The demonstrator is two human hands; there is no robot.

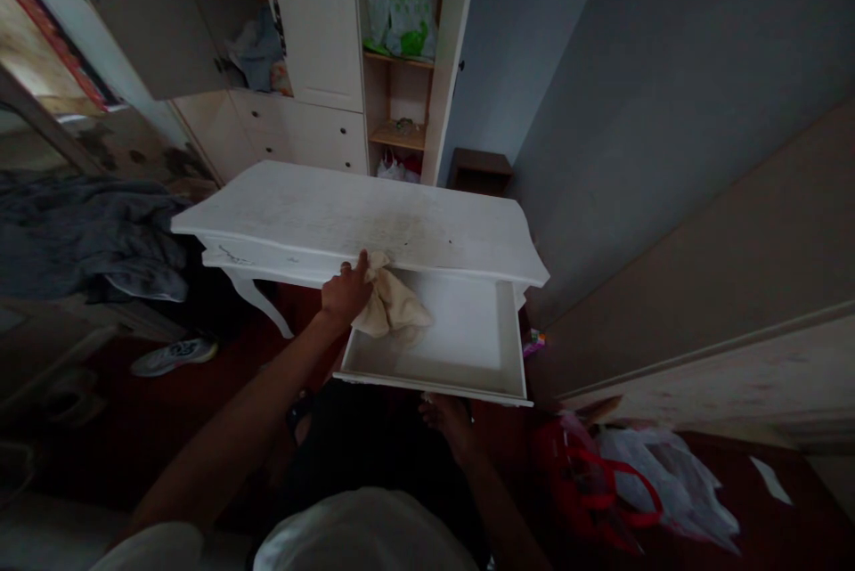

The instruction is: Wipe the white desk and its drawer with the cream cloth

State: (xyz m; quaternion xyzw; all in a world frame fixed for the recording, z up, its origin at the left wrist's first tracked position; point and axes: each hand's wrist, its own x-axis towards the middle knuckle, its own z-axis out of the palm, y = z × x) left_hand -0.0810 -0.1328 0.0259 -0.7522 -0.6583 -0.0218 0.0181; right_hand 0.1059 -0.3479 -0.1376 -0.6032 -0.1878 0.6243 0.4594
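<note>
Left grip (346,293) curled round cloth (394,304) | right grip (449,420) by drawer (460,387), closure unclear | bag (411,14) lettering unreadable

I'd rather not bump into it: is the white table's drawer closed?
No, the drawer is pulled out from the white table, with its inside showing.
</note>
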